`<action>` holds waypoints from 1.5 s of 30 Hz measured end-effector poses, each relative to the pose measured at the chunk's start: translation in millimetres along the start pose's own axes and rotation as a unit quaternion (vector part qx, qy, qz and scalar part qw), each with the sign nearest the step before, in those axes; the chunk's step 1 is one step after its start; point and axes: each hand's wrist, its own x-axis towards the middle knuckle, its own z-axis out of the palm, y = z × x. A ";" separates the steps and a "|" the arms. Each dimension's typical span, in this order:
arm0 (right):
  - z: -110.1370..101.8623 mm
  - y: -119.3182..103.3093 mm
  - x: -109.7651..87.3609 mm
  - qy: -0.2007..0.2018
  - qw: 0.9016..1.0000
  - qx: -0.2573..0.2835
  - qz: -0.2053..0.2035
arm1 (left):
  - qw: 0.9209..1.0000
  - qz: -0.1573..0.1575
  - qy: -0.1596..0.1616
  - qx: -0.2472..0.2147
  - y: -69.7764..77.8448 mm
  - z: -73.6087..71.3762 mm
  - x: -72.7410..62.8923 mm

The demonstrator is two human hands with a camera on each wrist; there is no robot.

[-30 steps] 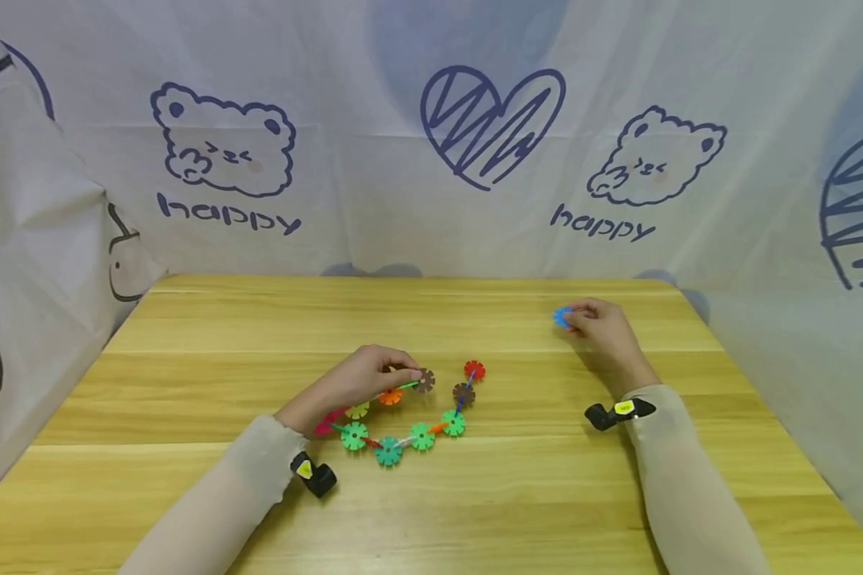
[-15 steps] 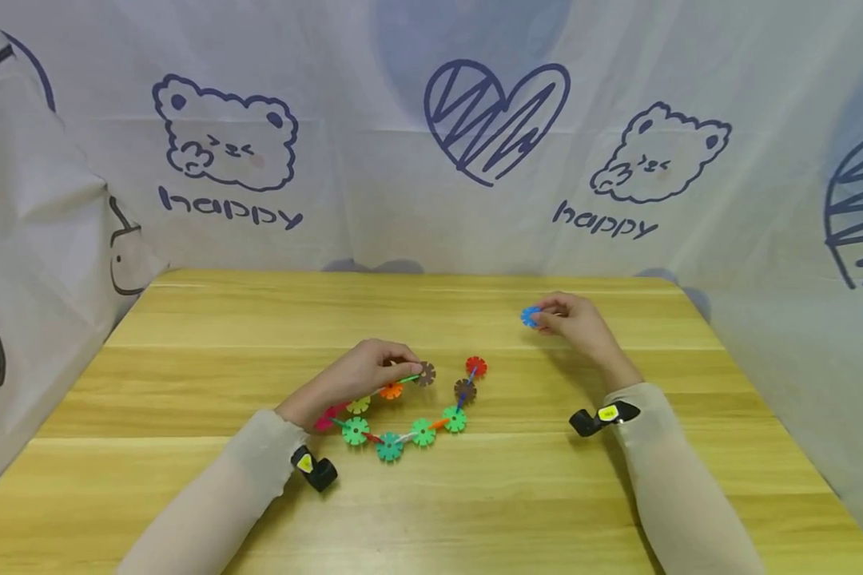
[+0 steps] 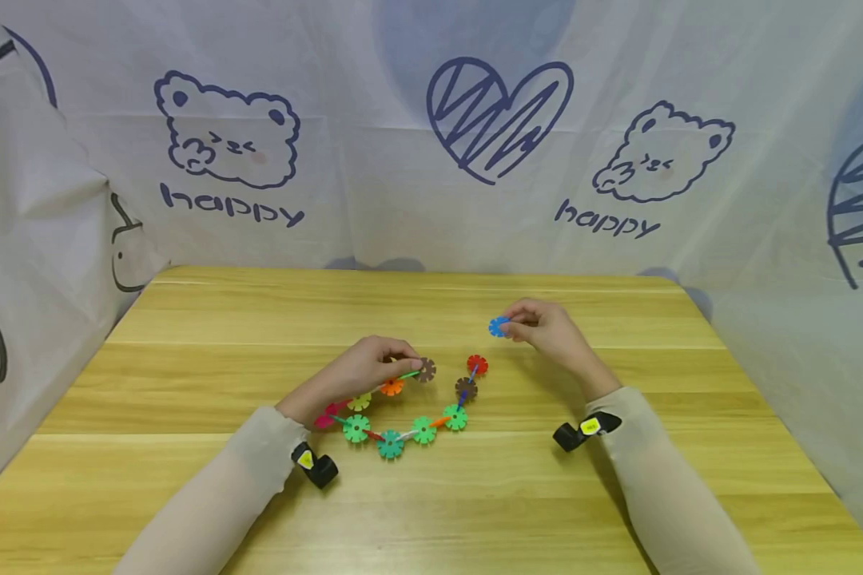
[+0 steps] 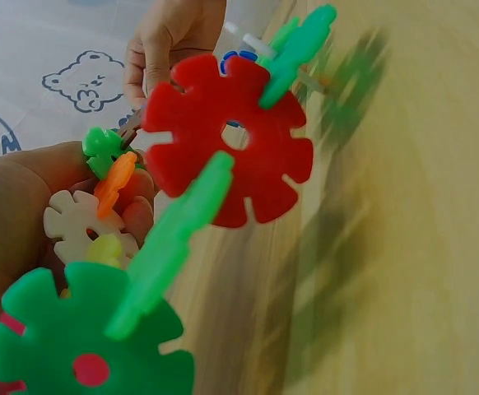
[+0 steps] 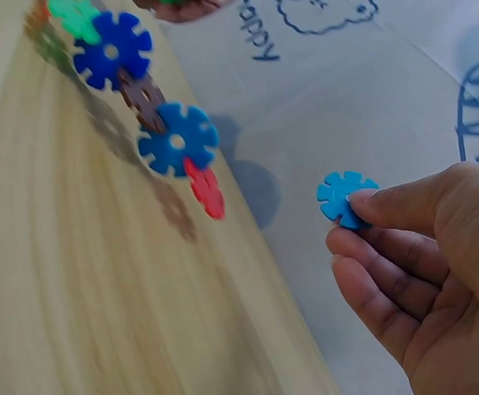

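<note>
My left hand [image 3: 367, 369] pinches a green snowflake disc [image 3: 409, 374] beside a brown disc [image 3: 427, 370] at one end of a chain of notched plastic snowflake discs. The chain curves round through an orange disc [image 3: 392, 387] and a teal disc [image 3: 391, 446] to a red disc [image 3: 478, 365] at its other end. Up close in the left wrist view, a large red disc [image 4: 174, 132] and a dark green disc [image 4: 42, 309] show slotted pieces between them. My right hand [image 3: 550, 335] holds a single blue disc [image 5: 338, 197] between thumb and fingertips, above and right of the red end.
The chain stands over a wooden table [image 3: 431, 519], with its shadow falling on the boards. Behind the table hangs a white printed cloth [image 3: 374, 184] with bear and heart drawings. Black wrist cameras are strapped at both sleeves.
My right hand has moved left with the blue disc, closer to the chain's red end. My left hand keeps its hold on the chain, nearly still.
</note>
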 end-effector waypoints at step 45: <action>55.7 -42.6 -19.9 0.022 0.915 -0.167 -0.366 | 0.999 0.031 0.028 0.028 19.6 -5.4 -5.0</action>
